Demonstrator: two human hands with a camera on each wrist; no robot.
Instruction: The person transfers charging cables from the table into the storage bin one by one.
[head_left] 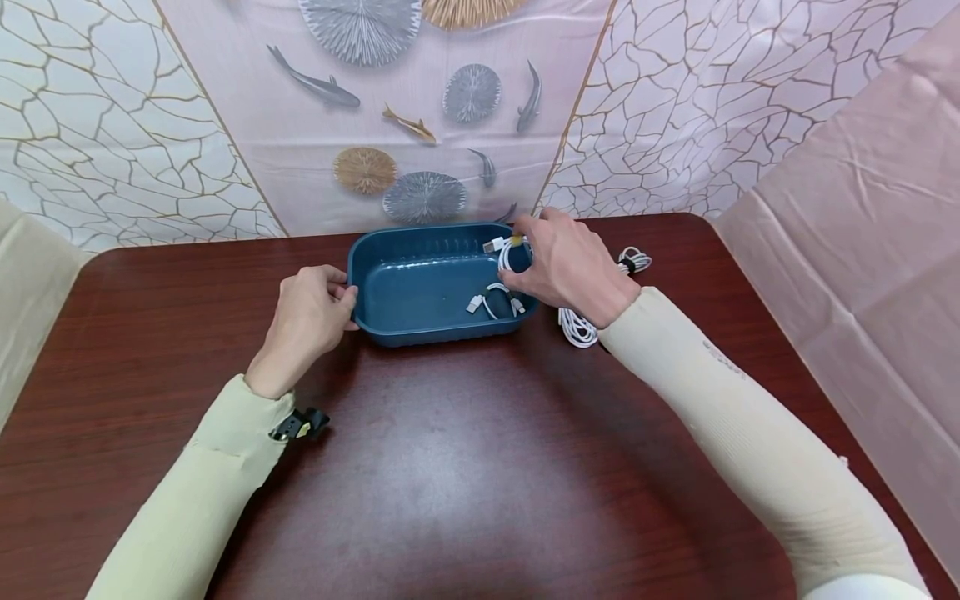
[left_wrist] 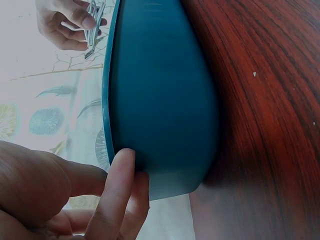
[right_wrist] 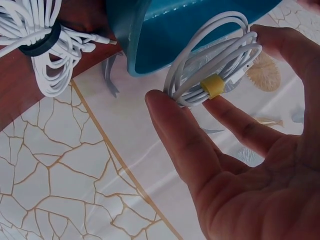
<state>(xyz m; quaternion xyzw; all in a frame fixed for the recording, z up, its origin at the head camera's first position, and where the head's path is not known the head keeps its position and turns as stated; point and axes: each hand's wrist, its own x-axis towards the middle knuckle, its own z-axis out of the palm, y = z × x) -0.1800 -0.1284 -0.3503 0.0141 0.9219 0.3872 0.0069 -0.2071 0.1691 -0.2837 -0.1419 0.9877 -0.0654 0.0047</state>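
Observation:
A blue plastic bin (head_left: 405,296) stands near the back of the table. My left hand (head_left: 306,321) pinches its left rim, thumb and fingers on either side of the wall. Over the bin's right end, my right hand (head_left: 566,262) holds a coiled white USB cable (head_left: 504,257) between thumb and fingertips. A yellow tie (right_wrist: 213,86) wraps that coil in the right wrist view, and its USB plug (head_left: 493,245) points left. Below it, a shorter white cable (head_left: 476,303) lies looped on the bin floor.
Right of the bin, partly behind my right hand, lie white cable coils (head_left: 577,328) on the dark wood table (head_left: 420,467). One coil (head_left: 636,260) has a black tie. Patterned cloth (head_left: 420,100) hangs behind the table, and plain cloth (head_left: 870,242) borders its right side.

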